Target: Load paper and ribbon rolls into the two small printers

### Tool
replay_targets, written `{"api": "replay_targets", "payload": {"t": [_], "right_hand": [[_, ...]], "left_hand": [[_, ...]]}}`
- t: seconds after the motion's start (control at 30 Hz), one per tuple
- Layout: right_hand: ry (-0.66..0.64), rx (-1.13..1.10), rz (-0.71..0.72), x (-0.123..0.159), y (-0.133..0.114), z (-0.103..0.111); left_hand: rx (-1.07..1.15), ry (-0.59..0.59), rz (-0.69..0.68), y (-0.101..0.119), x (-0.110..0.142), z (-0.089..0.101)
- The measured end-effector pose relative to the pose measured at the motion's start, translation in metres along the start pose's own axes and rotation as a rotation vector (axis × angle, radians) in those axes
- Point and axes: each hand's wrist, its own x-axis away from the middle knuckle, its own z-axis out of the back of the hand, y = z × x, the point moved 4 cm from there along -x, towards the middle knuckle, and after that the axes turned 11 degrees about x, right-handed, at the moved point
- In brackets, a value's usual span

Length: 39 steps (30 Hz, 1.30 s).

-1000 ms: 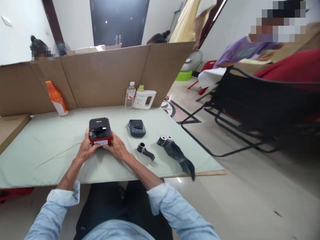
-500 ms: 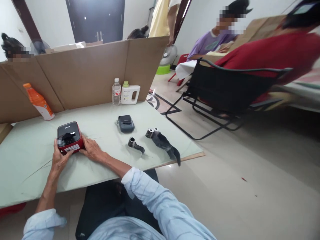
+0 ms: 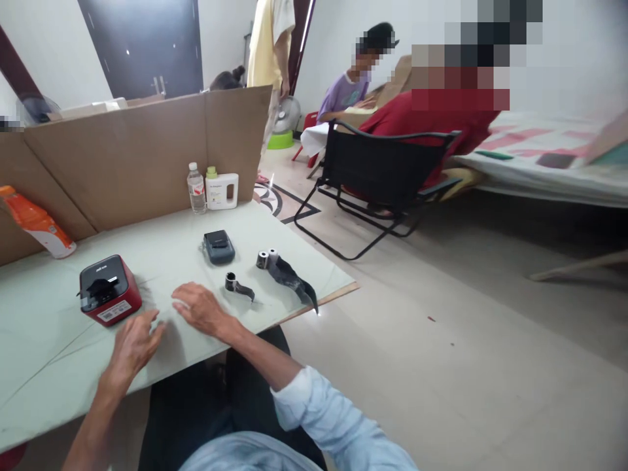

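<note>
A red and black label printer (image 3: 108, 288) stands on the pale green tabletop (image 3: 167, 245). Just in front of it, apart from its near side, my left hand (image 3: 135, 345) is open with nothing in it. My right hand (image 3: 200, 307) hovers over the table to the right of the printer, fingers apart and holding nothing. Beyond it lies a small dark grey device (image 3: 218, 246), perhaps a portable printer. To its right are a roll with a short black ribbon tail (image 3: 239, 286) and rolls with a longer black ribbon (image 3: 292, 275).
A cardboard screen (image 3: 147, 157) closes off the table's back. Before it stand an orange bottle (image 3: 36, 222), a water bottle (image 3: 197, 190) and a white jug (image 3: 222, 191). A black folding chair (image 3: 383, 163) with a seated person is on the right.
Both hands have let go of the printer and drawn back toward me and to the right. The view has swung right, so the scene sits further left.
</note>
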Motion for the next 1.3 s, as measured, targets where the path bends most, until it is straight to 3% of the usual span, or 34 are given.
{"api": "replay_targets", "payload": {"t": [0.1, 0.2, 0.3, 0.43, 0.57, 0.7, 0.87, 1.07, 1.17, 1.3], "right_hand": [[0.228, 0.041, -0.193, -0.001, 0.05, 0.049], [0.193, 0.128, -0.457, -0.006, 0.109, 0.072], [0.015, 0.137, -0.632, -0.01, 0.154, 0.071], [-0.125, 0.036, -0.679, -0.017, 0.177, 0.056], [-0.129, 0.003, -0.632, -0.022, 0.177, 0.05], [-0.136, -0.011, -0.581, -0.029, 0.162, 0.049], [-0.139, 0.018, -0.495, -0.039, 0.12, 0.033], [-0.107, -0.038, -0.382, -0.025, 0.071, -0.019], [-0.088, -0.049, -0.345, -0.009, 0.062, -0.038], [-0.04, -0.058, -0.289, 0.003, 0.063, -0.044]], "left_hand": [[0.063, -0.096, -0.123, 0.037, -0.058, -0.013], [0.151, -0.162, -0.138, 0.068, -0.115, -0.026], [0.234, -0.117, -0.167, 0.098, -0.156, -0.037], [0.262, -0.119, -0.182, 0.125, -0.182, -0.056], [0.294, -0.071, -0.151, 0.131, -0.188, -0.068], [0.323, 0.033, -0.151, 0.119, -0.186, -0.063], [0.332, 0.203, -0.184, 0.076, -0.161, -0.04], [0.337, 0.272, -0.125, 0.017, -0.111, -0.04], [0.361, 0.265, -0.137, 0.0, -0.096, -0.049], [0.457, 0.263, -0.198, -0.013, -0.095, -0.049]]}}
